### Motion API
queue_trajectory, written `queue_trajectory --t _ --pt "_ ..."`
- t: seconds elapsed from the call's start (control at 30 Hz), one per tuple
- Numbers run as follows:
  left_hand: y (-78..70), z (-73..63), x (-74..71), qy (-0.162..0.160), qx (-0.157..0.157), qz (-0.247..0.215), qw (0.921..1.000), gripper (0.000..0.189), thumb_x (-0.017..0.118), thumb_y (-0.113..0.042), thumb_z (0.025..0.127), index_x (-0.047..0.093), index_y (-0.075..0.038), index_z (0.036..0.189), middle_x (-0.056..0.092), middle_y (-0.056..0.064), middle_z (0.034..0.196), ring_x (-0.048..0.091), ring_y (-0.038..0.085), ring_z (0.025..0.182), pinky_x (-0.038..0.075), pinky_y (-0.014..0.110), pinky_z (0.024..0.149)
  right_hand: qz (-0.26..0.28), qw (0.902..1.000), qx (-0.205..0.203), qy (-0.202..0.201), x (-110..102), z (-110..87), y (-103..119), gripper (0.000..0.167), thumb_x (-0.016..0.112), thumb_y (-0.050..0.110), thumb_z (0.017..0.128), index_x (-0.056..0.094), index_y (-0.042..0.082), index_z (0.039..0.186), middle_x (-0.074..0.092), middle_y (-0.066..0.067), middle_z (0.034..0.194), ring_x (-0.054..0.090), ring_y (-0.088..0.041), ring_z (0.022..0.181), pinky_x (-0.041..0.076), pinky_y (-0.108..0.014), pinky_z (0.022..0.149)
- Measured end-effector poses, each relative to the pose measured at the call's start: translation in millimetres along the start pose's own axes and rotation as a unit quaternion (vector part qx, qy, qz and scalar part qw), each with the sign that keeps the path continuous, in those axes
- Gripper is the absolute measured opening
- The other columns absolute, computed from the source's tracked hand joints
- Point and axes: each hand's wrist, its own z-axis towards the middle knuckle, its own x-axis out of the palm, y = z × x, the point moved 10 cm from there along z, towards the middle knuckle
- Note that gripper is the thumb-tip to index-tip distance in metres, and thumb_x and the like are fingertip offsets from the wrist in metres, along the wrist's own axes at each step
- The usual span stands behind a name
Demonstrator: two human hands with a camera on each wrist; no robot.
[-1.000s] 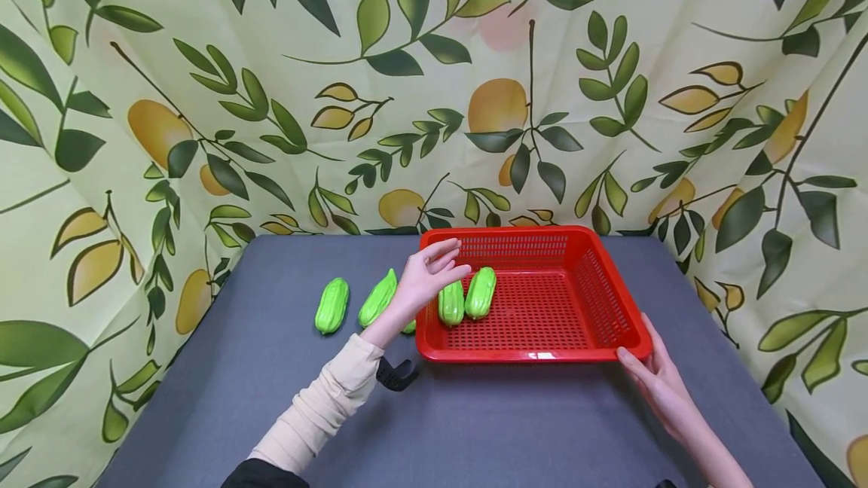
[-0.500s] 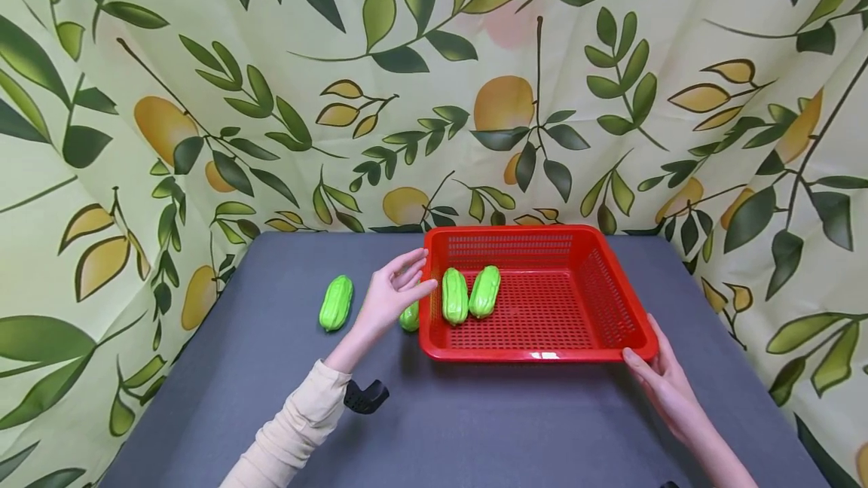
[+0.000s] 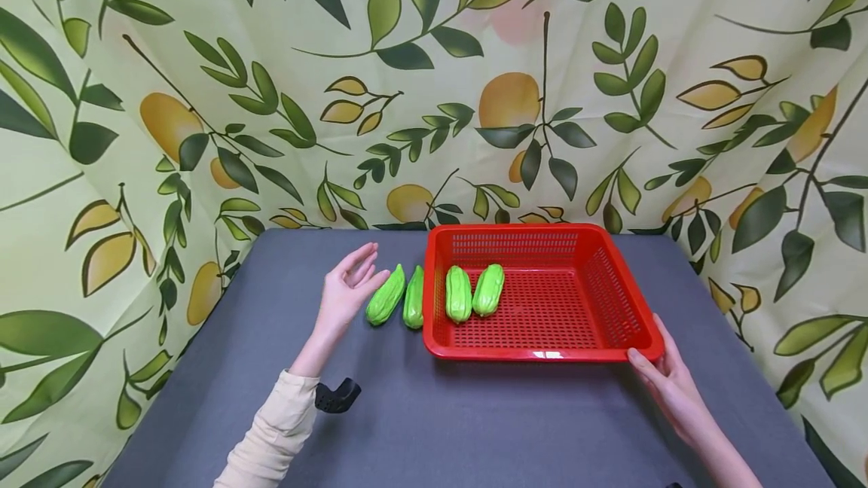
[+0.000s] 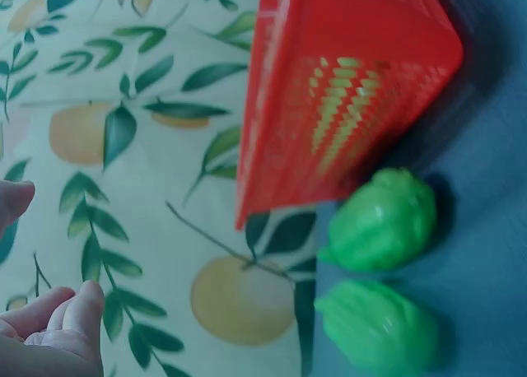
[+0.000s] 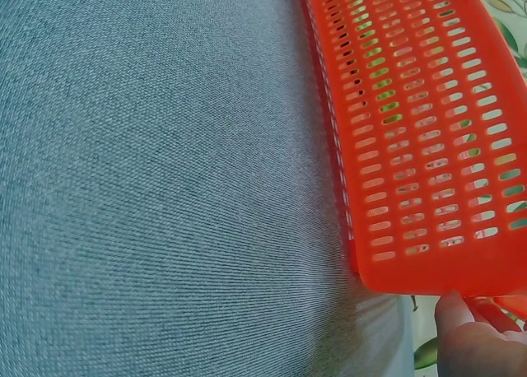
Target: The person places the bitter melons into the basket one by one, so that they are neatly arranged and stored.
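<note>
My left hand hovers over the left part of the table with loosely bent fingers and nothing in them. Just right of it lie two bright green ridged vegetables, a nearer one and another against the red basket. In the left wrist view, my left fingers show apart from the green vegetables. The basket contains two more such vegetables side by side at its left end. My right hand grips the basket's near right corner, thumb on the rim.
The grey table extends in front of the basket and to its left. Behind stands a leaf-and-fruit patterned cloth. A black wrist mount sits at my left wrist.
My left hand has drawn back leftward from above the basket's left rim, uncovering two loose green vegetables and hiding the leftmost one. The right hand keeps its grip on the basket.
</note>
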Motion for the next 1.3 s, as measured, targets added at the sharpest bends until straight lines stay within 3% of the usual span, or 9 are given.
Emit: queue_trajectory --t 0.13,0.37,0.47,0.77,1.07,1.3 --pt "10.1 -1.9 -19.4 -0.023 -0.010 0.011 0.9996 0.057 0.067 0.000 0.085 0.045 0.000 0.138 0.048 0.013 0.143 0.044 0.022 0.134 0.038 0.029 0.106 -0.007 1.0000 -0.002 0.002 -0.1 -0.5 1.3 0.079 0.045 0.016 0.099 -0.014 0.028 0.151 0.003 -0.008 0.155 0.044 0.018 0.108 0.045 -0.005 0.085" --pt "33.1 -6.4 -54.8 -0.076 -0.034 0.022 0.9963 0.058 0.065 0.001 0.086 0.042 0.002 0.139 0.046 0.013 0.143 0.042 0.022 0.135 0.039 0.021 0.104 -0.001 1.0000 -0.002 0.008 0.9 -0.8 0.8 0.080 0.045 0.016 0.099 -0.014 0.029 0.151 -0.001 -0.009 0.156 0.043 0.019 0.109 0.045 -0.005 0.086" --pt "43.3 -6.7 -67.2 -0.093 -0.041 0.030 0.9943 0.059 0.064 0.001 0.086 0.039 0.006 0.140 0.043 0.018 0.145 0.039 0.026 0.137 0.036 0.027 0.108 -0.001 0.9999 -0.005 0.009 0.7 -1.2 0.7 0.079 0.045 0.016 0.099 -0.014 0.029 0.151 0.000 -0.008 0.156 0.043 0.019 0.109 0.045 -0.005 0.086" --pt "79.4 -7.2 -96.7 -0.126 -0.085 0.095 0.9839 0.064 0.065 -0.007 0.088 0.034 0.009 0.141 0.038 0.024 0.147 0.037 0.031 0.138 0.032 0.035 0.112 -0.005 0.9999 -0.012 0.009 1.4 -0.8 1.1 0.080 0.045 0.016 0.099 -0.014 0.030 0.151 -0.002 -0.007 0.158 0.042 0.019 0.109 0.044 -0.005 0.086" --pt "110.1 -10.0 -110.7 -0.116 -0.122 0.167 0.9715 0.072 0.067 -0.012 0.088 0.028 0.012 0.143 0.031 0.030 0.148 0.033 0.038 0.139 0.032 0.039 0.113 -0.003 0.9999 -0.008 0.010 2.2 -1.6 1.2 0.080 0.046 0.016 0.099 -0.014 0.029 0.151 0.001 -0.005 0.156 0.042 0.019 0.110 0.045 -0.005 0.086" --pt "122.6 -9.5 -111.0 -0.101 -0.127 0.230 0.9594 0.074 0.067 -0.015 0.088 0.026 0.012 0.144 0.030 0.033 0.147 0.033 0.041 0.137 0.033 0.042 0.112 -0.001 0.9999 -0.004 0.010 3.7 -1.5 3.6 0.080 0.045 0.016 0.100 -0.015 0.028 0.151 -0.003 -0.006 0.158 0.042 0.018 0.110 0.045 -0.006 0.086"
